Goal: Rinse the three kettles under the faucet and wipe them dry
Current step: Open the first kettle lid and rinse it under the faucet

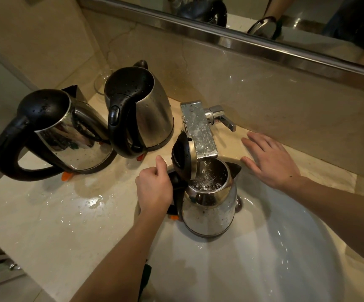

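Standing in the sink basin [275, 269] by its back rim, directly under the faucet [199, 127]: one steel kettle [209, 208], upright, black lid [180, 153] hinged up and open, spout pointing right. Water [206, 171] runs from the faucet mouth into the opening and bubbles inside.

Left hand [153, 188]: fingers curled round the black handle on this kettle's left side, thumb raised at the top.

Right hand [270, 162]: flat, fingers straight and spread, holding nothing, over the back edge of the counter [56, 214] just right of the faucet; contact with the stone cannot be told.

Lever [222, 118]: chrome, jutting right from the faucet body, near the right fingertips but apart from them.

Second kettle [148, 112]: lid down, beaded with drops, on the counter near its back edge, just left of the faucet.

Third kettle [67, 131]: lid down, near the counter's left edge, close beside the second, handle toward the front left.

Puddle [93, 202]: on the counter in front of these two.

Glass [100, 81]: clear, toward the back left corner, behind both kettles.

Mirror [285, 18]: above the back wall.
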